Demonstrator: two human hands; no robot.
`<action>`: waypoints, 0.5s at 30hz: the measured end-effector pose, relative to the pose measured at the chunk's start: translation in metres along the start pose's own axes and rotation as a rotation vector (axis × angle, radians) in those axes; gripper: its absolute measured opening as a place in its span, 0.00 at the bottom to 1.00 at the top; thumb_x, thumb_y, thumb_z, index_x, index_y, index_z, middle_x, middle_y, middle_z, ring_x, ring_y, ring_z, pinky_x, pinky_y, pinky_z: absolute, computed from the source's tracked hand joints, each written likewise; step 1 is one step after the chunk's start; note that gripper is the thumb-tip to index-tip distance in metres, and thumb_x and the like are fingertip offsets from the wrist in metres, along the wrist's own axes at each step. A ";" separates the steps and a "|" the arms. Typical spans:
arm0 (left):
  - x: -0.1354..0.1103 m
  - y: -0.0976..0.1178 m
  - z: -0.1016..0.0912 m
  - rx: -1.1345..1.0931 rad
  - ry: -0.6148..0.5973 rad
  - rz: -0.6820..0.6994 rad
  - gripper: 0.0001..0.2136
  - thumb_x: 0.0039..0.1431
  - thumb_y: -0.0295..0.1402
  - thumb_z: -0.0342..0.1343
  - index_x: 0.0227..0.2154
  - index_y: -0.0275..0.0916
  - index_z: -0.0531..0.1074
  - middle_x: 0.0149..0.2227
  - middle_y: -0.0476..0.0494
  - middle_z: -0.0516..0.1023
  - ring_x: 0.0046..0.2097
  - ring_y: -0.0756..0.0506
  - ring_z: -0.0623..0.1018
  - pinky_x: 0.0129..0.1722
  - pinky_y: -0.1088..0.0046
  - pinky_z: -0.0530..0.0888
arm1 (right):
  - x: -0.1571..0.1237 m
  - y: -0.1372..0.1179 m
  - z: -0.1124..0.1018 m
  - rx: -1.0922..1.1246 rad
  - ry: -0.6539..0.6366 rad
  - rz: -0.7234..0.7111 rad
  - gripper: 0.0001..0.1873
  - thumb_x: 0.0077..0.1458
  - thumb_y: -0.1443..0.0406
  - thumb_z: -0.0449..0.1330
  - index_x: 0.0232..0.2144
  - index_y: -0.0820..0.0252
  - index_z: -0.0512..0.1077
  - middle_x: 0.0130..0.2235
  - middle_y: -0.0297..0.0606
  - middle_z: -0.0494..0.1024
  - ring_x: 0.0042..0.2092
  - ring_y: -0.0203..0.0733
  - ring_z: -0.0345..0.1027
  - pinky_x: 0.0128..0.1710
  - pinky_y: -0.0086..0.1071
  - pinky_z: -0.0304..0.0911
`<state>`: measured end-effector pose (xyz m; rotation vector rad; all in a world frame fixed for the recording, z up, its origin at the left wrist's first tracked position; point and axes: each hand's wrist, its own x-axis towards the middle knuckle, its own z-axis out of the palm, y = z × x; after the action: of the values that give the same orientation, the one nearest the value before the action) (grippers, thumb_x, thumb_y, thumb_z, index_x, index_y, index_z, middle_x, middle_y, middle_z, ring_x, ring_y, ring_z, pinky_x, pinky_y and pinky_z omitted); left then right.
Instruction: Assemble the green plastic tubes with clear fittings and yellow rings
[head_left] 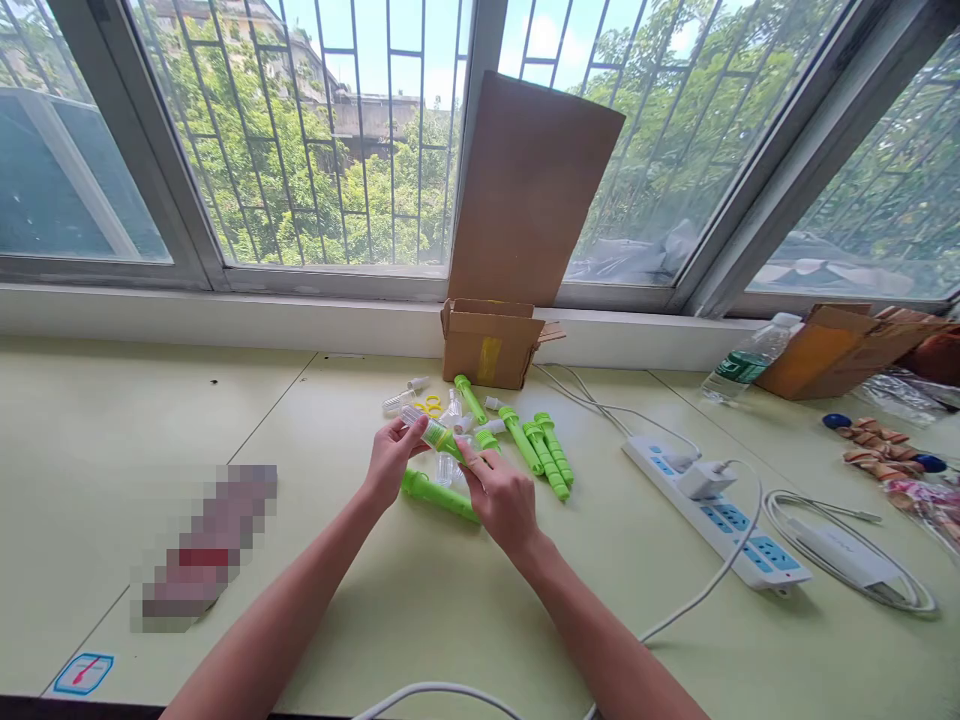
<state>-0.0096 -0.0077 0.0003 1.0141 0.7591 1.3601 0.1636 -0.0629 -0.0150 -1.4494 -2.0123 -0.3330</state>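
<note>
Between both hands is a plastic tube, clear at its upper left end and green towards the lower right. My left hand is closed round the clear part, fingers and thumb pinching it. My right hand grips the green end, which its fingers partly cover. Just below lies a thicker green tube on the table. To the right rest several ridged green tubes. Behind my hands are clear plastic pieces with white tips, and small yellow rings.
An opened cardboard box stands against the sill, its tall flap raised. On the right are a white power strip with cords, a coiled cable, a water bottle and another carton. A blurred object lies left.
</note>
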 end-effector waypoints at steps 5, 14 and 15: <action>0.001 -0.002 0.000 -0.069 0.019 0.006 0.18 0.50 0.41 0.62 0.40 0.33 0.74 0.41 0.37 0.79 0.42 0.43 0.78 0.48 0.62 0.72 | 0.001 -0.002 0.002 -0.044 -0.019 -0.038 0.22 0.63 0.62 0.49 0.59 0.52 0.63 0.33 0.41 0.76 0.28 0.39 0.66 0.24 0.30 0.52; 0.001 0.001 0.001 -0.104 0.040 0.003 0.17 0.47 0.39 0.65 0.38 0.33 0.75 0.39 0.38 0.79 0.40 0.43 0.78 0.47 0.63 0.72 | 0.001 -0.009 -0.002 0.240 -0.119 0.090 0.23 0.61 0.62 0.50 0.59 0.53 0.63 0.36 0.40 0.78 0.31 0.43 0.69 0.29 0.32 0.61; 0.001 0.002 0.001 -0.101 0.040 0.006 0.18 0.47 0.40 0.65 0.38 0.33 0.75 0.38 0.39 0.79 0.40 0.43 0.78 0.47 0.63 0.72 | 0.001 -0.010 -0.002 0.299 -0.129 0.116 0.24 0.61 0.62 0.51 0.59 0.53 0.63 0.36 0.40 0.78 0.32 0.43 0.70 0.31 0.32 0.62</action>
<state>-0.0093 -0.0068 0.0026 0.9126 0.7104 1.4133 0.1550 -0.0672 -0.0110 -1.4173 -1.9668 0.1106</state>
